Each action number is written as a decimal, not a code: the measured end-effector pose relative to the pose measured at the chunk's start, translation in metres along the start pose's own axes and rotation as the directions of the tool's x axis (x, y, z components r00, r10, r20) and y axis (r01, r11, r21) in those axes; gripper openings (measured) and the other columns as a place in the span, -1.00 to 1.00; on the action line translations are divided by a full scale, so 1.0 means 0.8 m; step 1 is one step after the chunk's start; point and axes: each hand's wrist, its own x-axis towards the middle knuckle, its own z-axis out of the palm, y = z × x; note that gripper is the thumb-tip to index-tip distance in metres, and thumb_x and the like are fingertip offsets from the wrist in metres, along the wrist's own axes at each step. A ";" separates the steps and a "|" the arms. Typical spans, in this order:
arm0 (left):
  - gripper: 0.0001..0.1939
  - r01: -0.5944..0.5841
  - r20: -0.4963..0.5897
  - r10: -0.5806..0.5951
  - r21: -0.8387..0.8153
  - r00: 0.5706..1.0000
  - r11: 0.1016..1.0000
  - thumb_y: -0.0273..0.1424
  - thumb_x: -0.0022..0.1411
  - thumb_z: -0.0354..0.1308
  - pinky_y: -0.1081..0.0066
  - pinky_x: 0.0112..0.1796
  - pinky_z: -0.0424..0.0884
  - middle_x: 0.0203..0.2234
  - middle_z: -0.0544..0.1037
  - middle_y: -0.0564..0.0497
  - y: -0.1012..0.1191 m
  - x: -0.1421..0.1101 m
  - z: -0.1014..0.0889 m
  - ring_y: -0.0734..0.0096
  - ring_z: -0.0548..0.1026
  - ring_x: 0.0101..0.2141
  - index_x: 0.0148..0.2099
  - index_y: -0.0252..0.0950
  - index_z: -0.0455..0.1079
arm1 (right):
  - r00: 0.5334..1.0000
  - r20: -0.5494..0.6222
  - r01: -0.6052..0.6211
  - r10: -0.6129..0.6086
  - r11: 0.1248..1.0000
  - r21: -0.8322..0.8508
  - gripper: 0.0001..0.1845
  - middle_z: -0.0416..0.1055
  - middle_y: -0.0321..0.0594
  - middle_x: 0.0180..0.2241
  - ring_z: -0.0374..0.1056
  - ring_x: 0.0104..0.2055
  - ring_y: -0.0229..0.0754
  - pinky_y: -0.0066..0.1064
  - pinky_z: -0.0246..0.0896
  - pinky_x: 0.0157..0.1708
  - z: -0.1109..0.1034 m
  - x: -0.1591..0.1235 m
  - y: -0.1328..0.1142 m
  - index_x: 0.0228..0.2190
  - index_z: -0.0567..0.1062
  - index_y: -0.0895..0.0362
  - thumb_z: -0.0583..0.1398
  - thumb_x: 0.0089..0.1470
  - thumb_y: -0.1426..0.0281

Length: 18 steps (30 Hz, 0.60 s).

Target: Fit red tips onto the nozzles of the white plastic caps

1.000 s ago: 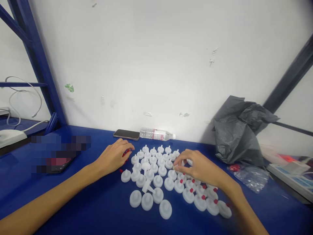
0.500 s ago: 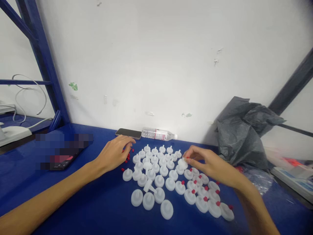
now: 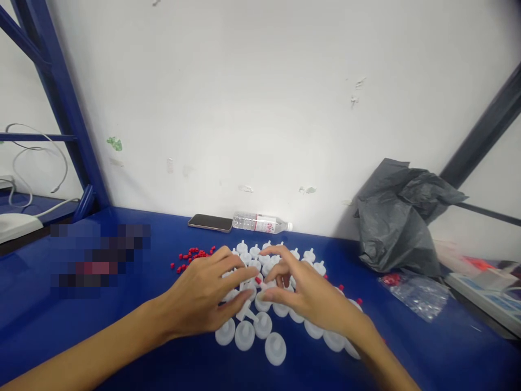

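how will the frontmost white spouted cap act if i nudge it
The white spouted cap probably slides rather than tips, since it sits on its wide base, spout up. It looks like plastic, so likely light. Its round rim could let it roll on edge.

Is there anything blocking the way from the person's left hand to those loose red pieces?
Nothing visible does: the loose red pieces lie just beyond the left hand, with only blue table showing between. Any pieces behind the hand are hidden.
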 end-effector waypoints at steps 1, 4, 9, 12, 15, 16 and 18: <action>-0.82 -0.017 0.023 0.018 -0.004 1.000 1.000 -0.40 0.34 0.10 0.36 -0.38 0.34 -0.32 0.50 -0.03 0.004 0.000 0.000 0.32 0.37 -0.33 -0.02 -0.25 0.39 | 1.000 0.005 0.012 -0.012 1.000 0.021 -0.39 0.53 -0.43 -0.28 0.37 -0.25 -0.16 -0.34 0.21 -0.21 0.006 0.000 -0.003 0.14 0.21 -0.22 0.29 0.14 0.08; -0.89 -0.060 0.102 0.059 0.007 0.993 0.998 -0.44 0.39 0.02 0.36 -0.40 0.29 -0.37 0.46 -0.02 0.010 0.001 0.001 0.32 0.34 -0.35 -0.18 -0.27 0.37 | 0.999 0.022 0.022 -0.024 0.997 0.073 -0.31 0.56 -0.46 -0.31 0.38 -0.27 -0.16 -0.39 0.19 -0.26 0.018 0.002 -0.008 0.15 0.23 -0.25 0.37 0.05 0.12; -0.77 -0.035 0.203 0.021 0.064 0.979 0.997 -0.42 0.43 -0.10 0.34 -0.48 0.14 -0.40 0.43 -0.04 0.010 0.002 0.006 0.29 0.29 -0.39 -0.30 -0.28 0.30 | 1.000 0.011 0.020 -0.021 0.999 0.051 -0.42 0.63 -0.45 -0.26 0.33 -0.44 -0.24 -0.41 0.19 -0.32 0.022 0.005 -0.005 0.09 0.34 -0.23 0.36 0.06 0.13; -0.70 0.109 0.236 -0.102 -0.017 0.966 0.994 -0.43 0.45 -0.17 0.36 -0.49 0.08 -0.46 0.40 0.00 0.012 0.003 0.007 0.32 0.27 -0.42 -0.35 -0.27 0.26 | 0.987 -0.090 0.128 -0.134 0.989 -0.071 -0.45 0.63 -0.44 -0.28 0.30 -0.46 -0.26 -0.42 0.22 -0.30 0.021 0.006 -0.002 0.05 0.41 -0.21 0.37 0.03 0.10; -0.61 0.309 0.258 -0.255 -0.197 0.932 0.930 -0.38 0.48 -0.25 0.36 -0.41 0.15 -0.50 0.37 0.03 0.018 0.006 0.005 0.38 0.25 -0.46 -0.37 -0.27 0.26 | 0.948 -0.169 0.229 -0.268 0.949 -0.216 -0.46 0.59 -0.42 -0.37 0.31 -0.44 -0.25 -0.42 0.23 -0.31 0.023 0.006 0.000 0.06 0.42 -0.14 0.36 0.05 0.11; -0.59 0.381 0.281 -0.307 -0.266 0.909 0.886 -0.35 0.48 -0.27 0.37 -0.38 0.17 -0.50 0.37 0.05 0.021 0.007 0.005 0.40 0.26 -0.46 -0.38 -0.28 0.26 | 0.931 -0.185 0.261 -0.315 0.928 -0.264 -0.48 0.57 -0.39 -0.38 0.31 -0.43 -0.24 -0.42 0.23 -0.31 0.025 0.006 0.000 0.06 0.42 -0.11 0.35 0.08 0.12; -0.55 0.537 0.352 -0.419 -0.386 0.837 0.750 -0.27 0.47 -0.27 0.39 -0.39 0.17 -0.54 0.33 0.08 0.025 0.010 0.007 0.43 0.24 -0.49 -0.44 -0.28 0.23 | 0.882 -0.202 0.329 -0.427 0.862 -0.387 -0.55 0.53 -0.33 -0.41 0.32 -0.42 -0.22 -0.41 0.22 -0.33 0.029 0.008 0.000 0.05 0.45 -0.03 0.30 0.15 0.14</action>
